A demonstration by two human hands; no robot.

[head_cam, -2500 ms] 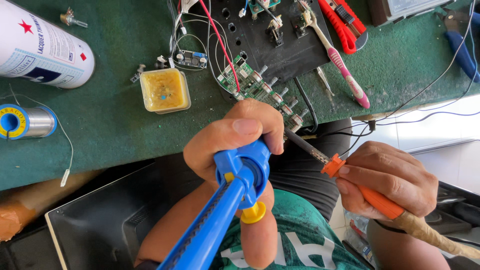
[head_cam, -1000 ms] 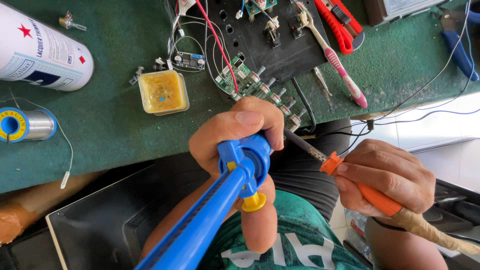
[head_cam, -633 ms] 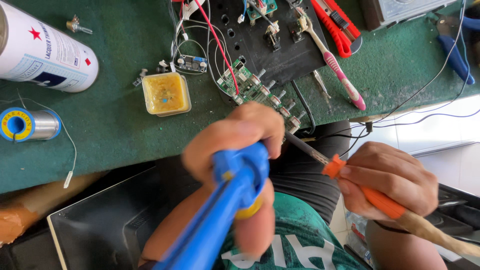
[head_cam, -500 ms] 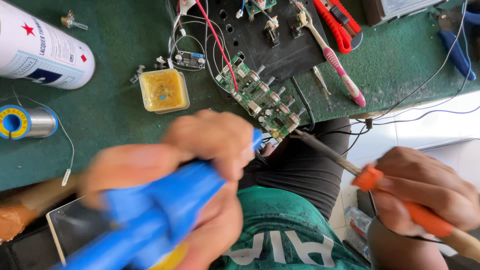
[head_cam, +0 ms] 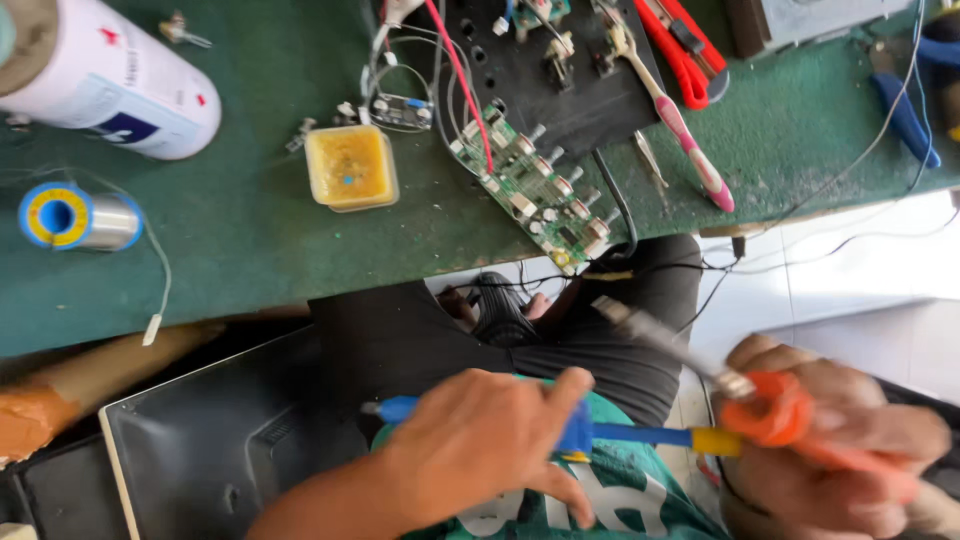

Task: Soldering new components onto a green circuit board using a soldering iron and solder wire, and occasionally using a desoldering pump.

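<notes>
My left hand (head_cam: 480,450) grips a blue desoldering pump (head_cam: 640,436) with a yellow end, held sideways low over my lap. My right hand (head_cam: 850,450) is closed on an orange-handled soldering iron (head_cam: 770,410), blurred, its metal tip (head_cam: 640,325) pointing up-left toward the bench edge. A green circuit board (head_cam: 530,190) with a row of knobs lies at the front edge of the green bench (head_cam: 240,250), wired to a black panel (head_cam: 560,70). Both hands are below the board and apart from it.
On the bench: a white spray can (head_cam: 110,80), a solder spool (head_cam: 70,215), a yellow flux tub (head_cam: 350,165), a pink toothbrush (head_cam: 690,150), red-handled cutters (head_cam: 680,50), blue pliers (head_cam: 905,110). A dark screen panel (head_cam: 210,450) leans below left.
Both hands have dropped away from the circuit board toward my lap. The pump has swung from pointing up at the board to lying sideways; the iron's tip has pulled back from the board.
</notes>
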